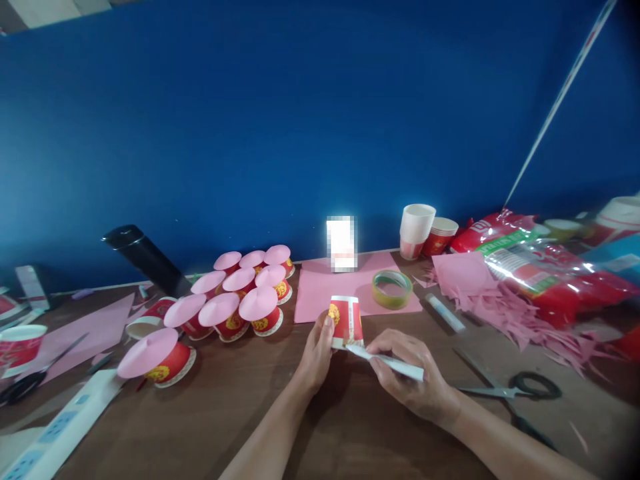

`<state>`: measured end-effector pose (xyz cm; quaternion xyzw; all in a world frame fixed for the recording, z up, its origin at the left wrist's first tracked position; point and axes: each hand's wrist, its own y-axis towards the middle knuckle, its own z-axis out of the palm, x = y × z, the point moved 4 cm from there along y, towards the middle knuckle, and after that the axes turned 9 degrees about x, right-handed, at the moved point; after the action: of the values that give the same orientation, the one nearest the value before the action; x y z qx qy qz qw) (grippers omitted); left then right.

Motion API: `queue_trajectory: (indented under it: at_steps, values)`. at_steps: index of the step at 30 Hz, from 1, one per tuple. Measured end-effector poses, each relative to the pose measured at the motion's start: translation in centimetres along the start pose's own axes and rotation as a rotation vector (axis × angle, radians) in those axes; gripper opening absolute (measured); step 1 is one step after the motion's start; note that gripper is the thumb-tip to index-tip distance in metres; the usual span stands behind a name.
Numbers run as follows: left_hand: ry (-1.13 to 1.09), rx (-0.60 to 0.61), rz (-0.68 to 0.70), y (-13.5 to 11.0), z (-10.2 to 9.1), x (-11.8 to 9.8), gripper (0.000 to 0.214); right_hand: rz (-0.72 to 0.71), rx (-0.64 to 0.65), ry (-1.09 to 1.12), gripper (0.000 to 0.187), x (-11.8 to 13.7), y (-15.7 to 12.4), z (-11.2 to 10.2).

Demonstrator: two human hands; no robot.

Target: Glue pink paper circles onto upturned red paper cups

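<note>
My left hand (321, 343) is closed around the side of a red paper cup (346, 321) with yellow patterns and a white band. In my right hand (413, 373) is a slim white pen-shaped tool (400, 367), gripped like a pencil. Its tip meets the cup's lower white edge; the exact kind of tool is unclear. Behind the cup lies a pink paper sheet (320, 293) with a roll of tape (393, 289) on it. To the left stand several upturned red cups (263, 321) topped with shallow pink paper cones (220, 310).
Scissors (520, 387) and a glue stick (445, 313) lie right of my right hand. Farther right are pink paper scraps (510, 313) and a red plastic bag (545, 260). Stacked cups (417, 230) stand behind. A power strip (65, 420) and black bottle (145, 257) are left.
</note>
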<state>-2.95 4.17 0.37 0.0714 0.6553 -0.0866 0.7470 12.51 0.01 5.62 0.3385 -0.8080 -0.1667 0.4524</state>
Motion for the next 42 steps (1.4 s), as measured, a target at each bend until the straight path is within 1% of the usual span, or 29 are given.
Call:
queue_trajectory:
  at_steps: [5,9,12,20,25,30,37,42]
  values:
    - [-0.039,0.029,-0.017,0.0,0.1,0.0,0.038,0.021,0.0,0.022,0.008,-0.4,-0.3,-0.1]
    - [-0.058,0.033,-0.039,0.0,0.1,0.2,0.039,0.094,-0.046,0.022,0.01,-1.1,-0.6,-0.3]
    - [-0.073,0.027,-0.042,-0.1,0.1,0.2,0.038,0.11,-0.057,0.014,0.009,-1.3,-0.6,-0.4]
    - [-0.093,0.016,-0.032,-0.1,0.1,0.0,0.035,0.111,-0.047,0.009,0.008,-1.4,-0.5,-0.3]
    - [-0.049,-0.014,-0.011,0.0,0.0,0.1,0.036,0.109,0.006,0.056,0.007,-1.2,-0.4,-0.1]
    - [-0.041,0.017,0.015,0.0,0.2,0.0,0.033,0.161,0.059,0.103,0.005,-1.1,-0.2,0.0]
    - [-0.066,0.026,-0.009,-0.1,0.1,0.0,0.031,0.224,0.033,0.147,0.006,-1.5,-0.6,-0.1]
    - [-0.124,0.045,-0.003,-0.1,0.1,0.1,0.029,0.215,0.017,0.146,0.006,-1.8,-0.7,0.0]
